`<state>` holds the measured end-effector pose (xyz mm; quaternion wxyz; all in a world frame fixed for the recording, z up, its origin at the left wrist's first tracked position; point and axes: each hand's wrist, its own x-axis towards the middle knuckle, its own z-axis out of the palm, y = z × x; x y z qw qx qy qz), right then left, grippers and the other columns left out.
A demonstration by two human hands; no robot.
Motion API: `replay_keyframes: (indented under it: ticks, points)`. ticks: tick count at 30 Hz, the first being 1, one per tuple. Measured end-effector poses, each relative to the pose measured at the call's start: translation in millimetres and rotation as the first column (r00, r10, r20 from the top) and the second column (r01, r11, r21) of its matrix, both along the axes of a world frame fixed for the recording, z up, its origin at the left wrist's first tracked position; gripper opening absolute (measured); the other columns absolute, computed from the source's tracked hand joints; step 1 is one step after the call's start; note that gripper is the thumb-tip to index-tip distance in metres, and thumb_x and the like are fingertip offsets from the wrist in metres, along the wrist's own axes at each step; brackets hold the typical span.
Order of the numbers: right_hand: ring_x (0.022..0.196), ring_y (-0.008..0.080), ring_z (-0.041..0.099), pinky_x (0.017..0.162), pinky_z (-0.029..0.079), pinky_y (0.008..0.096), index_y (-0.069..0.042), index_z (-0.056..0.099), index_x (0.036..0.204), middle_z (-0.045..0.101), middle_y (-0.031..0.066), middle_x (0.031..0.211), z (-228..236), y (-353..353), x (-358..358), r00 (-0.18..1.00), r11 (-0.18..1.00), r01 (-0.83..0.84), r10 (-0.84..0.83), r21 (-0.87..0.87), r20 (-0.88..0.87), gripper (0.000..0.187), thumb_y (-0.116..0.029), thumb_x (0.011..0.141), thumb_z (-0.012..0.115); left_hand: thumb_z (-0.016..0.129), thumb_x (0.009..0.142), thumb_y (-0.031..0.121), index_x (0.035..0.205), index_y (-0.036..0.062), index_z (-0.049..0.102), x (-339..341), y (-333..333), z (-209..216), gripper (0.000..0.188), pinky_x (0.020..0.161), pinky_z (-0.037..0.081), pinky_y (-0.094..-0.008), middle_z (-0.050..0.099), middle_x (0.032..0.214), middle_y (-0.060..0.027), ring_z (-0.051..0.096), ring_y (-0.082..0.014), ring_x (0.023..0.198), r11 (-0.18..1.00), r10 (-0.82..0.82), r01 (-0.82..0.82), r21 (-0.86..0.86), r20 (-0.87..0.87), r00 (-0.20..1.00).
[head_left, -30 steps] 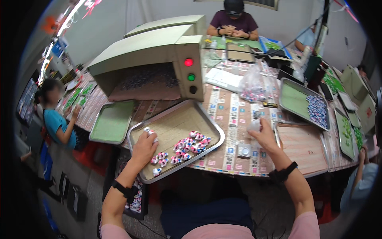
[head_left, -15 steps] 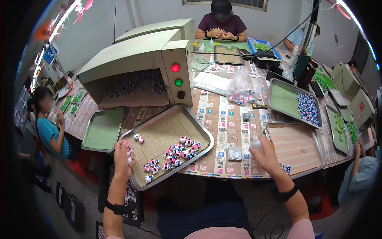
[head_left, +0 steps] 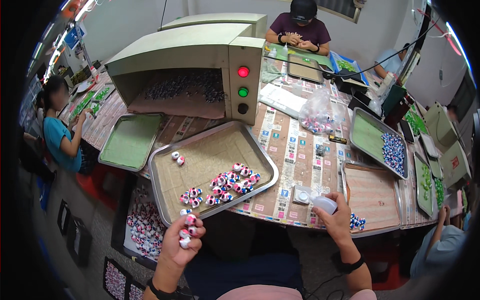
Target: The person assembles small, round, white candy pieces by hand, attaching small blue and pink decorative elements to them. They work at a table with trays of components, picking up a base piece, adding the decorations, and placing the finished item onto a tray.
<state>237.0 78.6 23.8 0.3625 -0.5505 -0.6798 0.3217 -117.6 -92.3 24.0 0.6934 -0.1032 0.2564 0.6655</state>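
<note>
Several small round figure pieces (head_left: 190, 230), painted pink, white and dark, are held in the curled fingers of my left hand (head_left: 176, 245), just off the tray's near edge. My right hand (head_left: 340, 220) grips a translucent white squeeze bottle (head_left: 325, 204), tilted with its narrow tip toward the upper left. That tip is close to a small square holder (head_left: 301, 195) with a round white top. Left of it, a metal tray (head_left: 205, 145) lined with beige cloth bears more of the figure pieces (head_left: 227, 182), mostly in a cluster, with two apart at the upper left.
Behind the tray stands a cream machine (head_left: 182, 47) with lit red and green buttons. A green-lined tray (head_left: 130, 140) is at left, a pink-lined tray (head_left: 370, 190) at right. Below, a bin (head_left: 145, 220) holds many pieces. Other people (head_left: 300, 30) sit around the table.
My left hand has come lower and to the right, its pieces now showing. The right hand has lowered, and the bottle has gone from upright to tilted. The whole view has shifted slightly.
</note>
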Motion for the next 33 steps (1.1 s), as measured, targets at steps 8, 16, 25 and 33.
replay_keyframes:
  ticks: [8, 16, 25, 33]
  points:
    - [0.084, 0.0195, 0.060, 0.074, 0.048, 0.0306, -0.001, 0.057, 0.099, 0.061, 0.0093, 0.091, -4, 3, -5, 0.995, 0.980, -0.063, 0.046, 0.191, 0.092, 0.036, -0.011, 0.072, 0.079, 0.053, 0.096, 0.018, 0.119, 0.0023, 0.056, 42, -6, 0, 0.028, 0.059, 0.047, -0.0271, 0.060, 0.103, -0.0158, 0.058, -0.0194, 0.083, 0.993, -0.116, 0.116, -0.012, 0.004, 0.993]
    - [0.086, 0.0239, 0.060, 0.076, 0.047, 0.0323, -0.001, 0.058, 0.100, 0.061, 0.0111, 0.091, -3, 2, -4, 0.992, 0.957, -0.090, 0.060, 0.277, 0.113, 0.035, -0.011, 0.073, 0.078, 0.053, 0.096, 0.015, 0.121, 0.0015, 0.051, 64, -7, -3, 0.028, 0.061, 0.045, -0.0280, 0.058, 0.103, -0.0156, 0.056, -0.0202, 0.082, 0.985, -0.166, 0.163, 0.057, 0.055, 0.985]
    - [0.082, 0.0213, 0.061, 0.072, 0.049, 0.0314, -0.002, 0.058, 0.099, 0.062, 0.0098, 0.091, -10, 4, -3, 0.997, 0.992, 0.032, -0.022, 0.123, -0.078, 0.034, -0.011, 0.073, 0.078, 0.058, 0.094, 0.015, 0.122, -0.0005, 0.052, 79, -18, -11, 0.033, 0.061, 0.045, -0.0262, 0.058, 0.104, -0.0129, 0.055, -0.0180, 0.080, 0.982, -0.187, 0.187, 0.005, -0.007, 0.982]
    - [0.088, 0.0204, 0.063, 0.078, 0.050, 0.0315, 0.000, 0.060, 0.104, 0.064, 0.0116, 0.096, -38, 50, -3, 0.967, 0.996, 0.086, -0.080, 0.014, -0.242, 0.033, -0.011, 0.076, 0.073, 0.055, 0.096, 0.019, 0.121, -0.0008, 0.054, 82, -16, -12, 0.032, 0.054, 0.042, -0.0246, 0.059, 0.101, -0.0137, 0.053, -0.0174, 0.077, 0.974, -0.221, 0.225, -0.017, 0.144, 0.965]
